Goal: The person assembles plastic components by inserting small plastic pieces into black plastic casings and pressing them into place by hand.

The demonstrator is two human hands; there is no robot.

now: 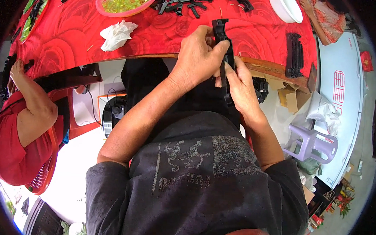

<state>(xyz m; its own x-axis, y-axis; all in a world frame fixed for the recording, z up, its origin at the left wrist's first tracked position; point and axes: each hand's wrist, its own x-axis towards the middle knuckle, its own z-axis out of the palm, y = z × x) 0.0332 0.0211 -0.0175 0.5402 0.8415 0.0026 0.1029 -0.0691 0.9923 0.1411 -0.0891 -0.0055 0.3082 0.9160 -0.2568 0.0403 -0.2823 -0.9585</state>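
A long, narrow black plastic part (pixel 225 62) is held between both my hands at the table's near edge, its upper end tilted slightly left. My left hand (pixel 200 55) grips its upper half, the thumb pressed along its side. Lower down, my right hand (pixel 240 84) closes round it from the right, and its fingers partly hide the part. Right of my hands, a row of similar long black parts (pixel 294 55) lies on the red rose-patterned cloth (pixel 157 40).
Across the table are a pink bowl (pixel 101 5) of yellow-green clear pieces, a pile of small black parts (pixel 180 3) and a white bowl (pixel 285 10). A crumpled tissue (pixel 117 34) lies nearer. A person in red (pixel 17 135) sits left; another person (pixel 324 18) is far right. A purple stool (pixel 310 144) stands right.
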